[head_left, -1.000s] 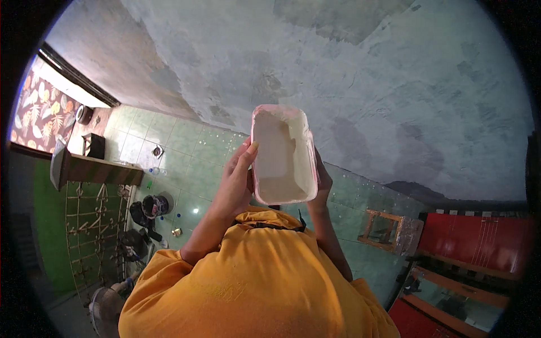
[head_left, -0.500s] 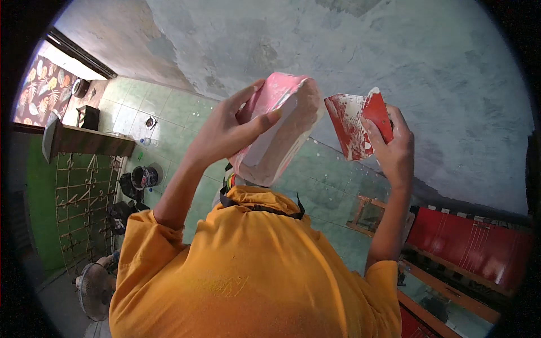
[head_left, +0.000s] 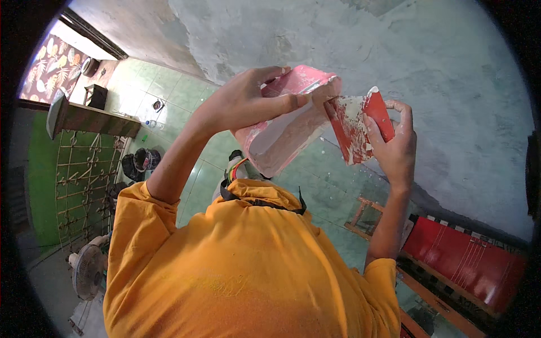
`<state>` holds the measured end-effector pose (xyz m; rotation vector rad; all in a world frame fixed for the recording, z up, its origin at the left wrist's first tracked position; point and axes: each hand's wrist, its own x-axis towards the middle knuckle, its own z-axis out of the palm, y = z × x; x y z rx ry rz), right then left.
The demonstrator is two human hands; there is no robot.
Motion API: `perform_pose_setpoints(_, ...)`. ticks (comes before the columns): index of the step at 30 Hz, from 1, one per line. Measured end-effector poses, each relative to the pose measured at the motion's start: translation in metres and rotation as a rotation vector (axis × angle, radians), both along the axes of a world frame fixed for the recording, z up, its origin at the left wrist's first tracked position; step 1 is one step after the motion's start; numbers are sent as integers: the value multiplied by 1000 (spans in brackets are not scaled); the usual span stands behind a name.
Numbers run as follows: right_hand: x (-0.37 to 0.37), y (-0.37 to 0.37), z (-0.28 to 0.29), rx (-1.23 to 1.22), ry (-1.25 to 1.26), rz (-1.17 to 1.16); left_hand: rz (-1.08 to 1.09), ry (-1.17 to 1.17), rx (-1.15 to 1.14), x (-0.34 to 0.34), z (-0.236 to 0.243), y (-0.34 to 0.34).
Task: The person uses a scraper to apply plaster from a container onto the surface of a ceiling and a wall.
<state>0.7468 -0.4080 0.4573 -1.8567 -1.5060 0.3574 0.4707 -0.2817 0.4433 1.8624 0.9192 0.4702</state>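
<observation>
My left hand (head_left: pixel 248 101) grips the long edge of a pink plastic tub (head_left: pixel 284 135), tilted so that its inside shows, coated with pale grey-white plaster. In my right hand (head_left: pixel 394 141) is a red putty scraper (head_left: pixel 355 121), a flat blade smeared with whitish plaster. The scraper's left edge is right at the tub's far right rim; whether they touch I cannot tell. Both are held up at chest height before the grey, patchily plastered wall (head_left: pixel 360 45).
Green floor tiles (head_left: pixel 197 183) lie below, with white specks. At left are a metal grille (head_left: pixel 84 186), a standing fan (head_left: pixel 87 270) and a dark bucket (head_left: pixel 147 159). A wooden frame (head_left: pixel 363 217) and a red bench (head_left: pixel 456 259) stand along the wall at right.
The tub has shifted right and tilted more, its rim now close to the scraper. My left hand has moved right with it; the right hand has barely moved.
</observation>
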Motion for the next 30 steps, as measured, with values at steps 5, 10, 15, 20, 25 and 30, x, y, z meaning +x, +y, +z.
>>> perform_pose_setpoints(5, 6, 6, -8, -11, -53, 25, -75, 122, 39, 10, 22, 12)
perform_pose_setpoints(10, 5, 10, -12, -52, 21, 58, -108, 240, 92, 26, 30, 22)
perform_pose_setpoints(15, 10, 14, -24, -114, 253, 68, -166, 343, 60, 40, 35, 36)
perform_pose_setpoints(20, 17, 14, -42, -189, 381, 47, -161, 396, 88, 53, 37, 40)
perform_pose_setpoints(25, 1, 2, -87, -143, 616, 133, -185, 342, 21, 55, 10, 49)
perform_pose_setpoints(30, -44, -13, -105, -161, 846, 179, -91, 290, 49, 56, -26, 52)
